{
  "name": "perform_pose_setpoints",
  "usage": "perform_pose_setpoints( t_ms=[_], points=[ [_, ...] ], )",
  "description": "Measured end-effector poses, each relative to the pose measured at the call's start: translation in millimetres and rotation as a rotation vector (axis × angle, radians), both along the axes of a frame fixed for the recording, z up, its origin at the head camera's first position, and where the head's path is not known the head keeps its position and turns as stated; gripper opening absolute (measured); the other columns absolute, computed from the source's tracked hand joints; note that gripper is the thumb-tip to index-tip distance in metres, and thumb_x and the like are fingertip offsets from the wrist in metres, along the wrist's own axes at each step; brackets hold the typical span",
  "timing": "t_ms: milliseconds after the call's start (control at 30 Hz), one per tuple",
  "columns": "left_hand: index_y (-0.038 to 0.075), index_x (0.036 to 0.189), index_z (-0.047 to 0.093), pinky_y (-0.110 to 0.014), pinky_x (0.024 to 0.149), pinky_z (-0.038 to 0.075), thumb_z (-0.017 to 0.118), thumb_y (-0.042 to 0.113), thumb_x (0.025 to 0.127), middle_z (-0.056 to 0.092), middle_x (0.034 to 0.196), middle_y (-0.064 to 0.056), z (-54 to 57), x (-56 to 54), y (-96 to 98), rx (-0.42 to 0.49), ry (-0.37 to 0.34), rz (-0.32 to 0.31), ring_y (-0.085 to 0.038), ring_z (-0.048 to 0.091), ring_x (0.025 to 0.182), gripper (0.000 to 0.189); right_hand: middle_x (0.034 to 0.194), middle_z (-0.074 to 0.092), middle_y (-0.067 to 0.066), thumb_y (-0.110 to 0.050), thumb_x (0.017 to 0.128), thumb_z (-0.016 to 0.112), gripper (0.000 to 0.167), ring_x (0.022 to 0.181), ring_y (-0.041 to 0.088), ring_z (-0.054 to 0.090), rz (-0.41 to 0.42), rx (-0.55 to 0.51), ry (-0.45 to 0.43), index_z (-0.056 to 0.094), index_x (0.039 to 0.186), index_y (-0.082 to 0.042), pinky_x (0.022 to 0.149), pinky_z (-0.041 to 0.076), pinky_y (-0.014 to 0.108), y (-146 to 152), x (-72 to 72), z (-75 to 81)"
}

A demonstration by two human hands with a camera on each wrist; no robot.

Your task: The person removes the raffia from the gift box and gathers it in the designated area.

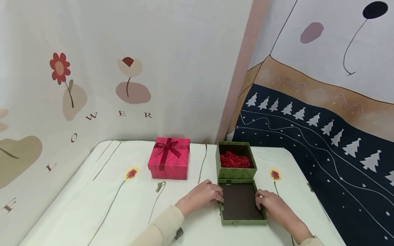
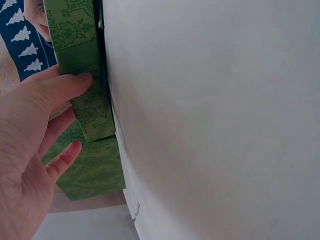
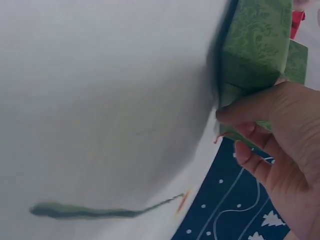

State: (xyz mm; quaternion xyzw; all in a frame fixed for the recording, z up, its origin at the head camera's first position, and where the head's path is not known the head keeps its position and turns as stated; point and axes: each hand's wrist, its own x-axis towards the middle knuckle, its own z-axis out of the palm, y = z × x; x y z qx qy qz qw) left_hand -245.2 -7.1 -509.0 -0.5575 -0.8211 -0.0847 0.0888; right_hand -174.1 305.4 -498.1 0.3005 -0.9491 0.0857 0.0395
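Note:
A green patterned box lid (image 1: 241,201) lies inner side up, showing its dark brown lining. My left hand (image 1: 204,194) pinches its left wall; in the left wrist view the thumb (image 2: 80,85) presses on the green outer face while other fingers reach over the rim. On the opposite wall, my right hand (image 1: 274,206) grips the lid in the same way, with its thumb (image 3: 240,110) low on the outside near the cloth. Just behind the lid stands the matching green box (image 1: 237,173), uncovered, with red shredded paper (image 1: 234,160) inside.
A pink gift box (image 1: 169,167) with a dark red ribbon bow stands to the left at the back. The table has a white flower-print cloth (image 1: 123,205). Printed fabric hangs behind and to the right. A small dark object (image 1: 179,233) lies beside the left sleeve.

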Motion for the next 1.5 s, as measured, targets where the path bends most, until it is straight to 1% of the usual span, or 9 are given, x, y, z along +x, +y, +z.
perform_pose_setpoints(
  t_ms=[233,300,400,500,600,800,1000,1233,1500],
  points=[
    [0.026,0.117,0.081,-0.022,0.09,0.044,0.078,0.013,0.093,0.074,0.12,0.013,14.1,-0.6,-2.8,-0.015,-0.027,0.011,-0.004,0.061,0.126,0.027,0.118,0.065,0.007,0.026,0.074,0.071,0.05,0.101,0.025,0.066,-0.072,0.052,-0.048,0.076,0.098,-0.017,0.081,0.058,0.046,-2.9,1.3,20.2],
    [0.024,0.117,0.08,-0.023,0.091,0.046,0.078,0.01,0.092,0.074,0.119,0.011,19.3,-4.2,-5.0,0.053,-0.024,0.043,-0.005,0.063,0.121,0.029,0.121,0.066,0.01,0.026,0.074,0.069,0.05,0.105,0.028,0.067,-0.063,0.031,-0.017,0.077,0.103,-0.015,0.083,0.058,0.049,-4.5,-2.0,31.6],
    [0.019,0.118,0.079,-0.027,0.091,0.052,0.076,0.009,0.093,0.075,0.113,0.005,27.3,-14.8,-7.2,0.23,-0.052,0.171,-0.01,0.068,0.109,0.027,0.118,0.068,0.011,0.019,0.078,0.071,0.041,0.101,0.028,0.068,-0.05,-0.017,0.052,0.077,0.104,-0.012,0.082,0.059,0.047,-9.3,-13.5,54.2],
    [0.014,0.127,0.073,-0.032,0.087,0.057,0.07,0.016,0.1,0.073,0.113,-0.001,31.0,-30.4,-5.5,0.393,-0.172,0.334,-0.015,0.069,0.101,0.028,0.115,0.068,0.008,0.01,0.085,0.074,0.03,0.097,0.026,0.068,-0.064,-0.083,0.063,0.075,0.108,-0.009,0.08,0.06,0.044,-19.6,-31.9,76.8],
    [0.013,0.143,0.062,-0.04,0.093,0.057,0.059,0.029,0.107,0.067,0.124,-0.007,27.2,-45.2,0.2,0.472,-0.345,0.472,-0.023,0.066,0.11,0.039,0.115,0.067,0.007,0.003,0.092,0.071,0.026,0.095,0.021,0.067,-0.077,-0.166,-0.014,0.072,0.116,-0.006,0.081,0.059,0.041,-33.8,-56.9,88.2],
    [0.016,0.154,0.05,-0.053,0.106,0.048,0.052,0.045,0.107,0.056,0.146,-0.014,7.2,-57.1,13.3,0.508,-0.601,0.63,-0.034,0.056,0.132,0.055,0.112,0.067,0.013,-0.003,0.1,0.064,0.028,0.09,0.018,0.061,-0.071,-0.298,-0.23,0.066,0.127,0.0,0.08,0.056,0.039,-59.5,-109.8,75.6],
    [0.028,0.162,0.037,-0.052,0.098,0.052,0.054,0.049,0.103,0.054,0.15,-0.014,2.9,-56.4,24.3,0.48,-0.703,0.661,-0.033,0.056,0.133,0.065,0.136,0.059,0.028,-0.02,0.102,0.065,0.052,0.121,0.041,0.06,-0.15,-0.25,-0.386,0.053,0.146,0.004,0.1,0.05,0.057,-68.9,-138.1,53.2],
    [0.028,0.164,0.033,-0.047,0.094,0.054,0.054,0.048,0.105,0.056,0.151,-0.011,7.5,-61.3,33.1,0.472,-0.691,0.607,-0.032,0.061,0.127,0.066,0.143,0.053,0.028,-0.042,0.093,0.073,0.081,0.13,0.044,0.053,-0.205,-0.12,-0.538,0.041,0.157,-0.003,0.105,0.045,0.059,-70.8,-156.2,48.0],
    [0.027,0.163,0.034,-0.043,0.09,0.055,0.053,0.045,0.107,0.054,0.152,-0.009,8.8,-61.0,34.8,0.474,-0.686,0.612,-0.031,0.063,0.125,0.062,0.155,0.037,0.036,-0.019,0.092,0.075,0.08,0.143,0.052,0.037,-0.234,-0.133,-0.741,0.035,0.157,0.004,0.113,0.036,0.061,-72.7,-169.4,39.8]
  ],
)
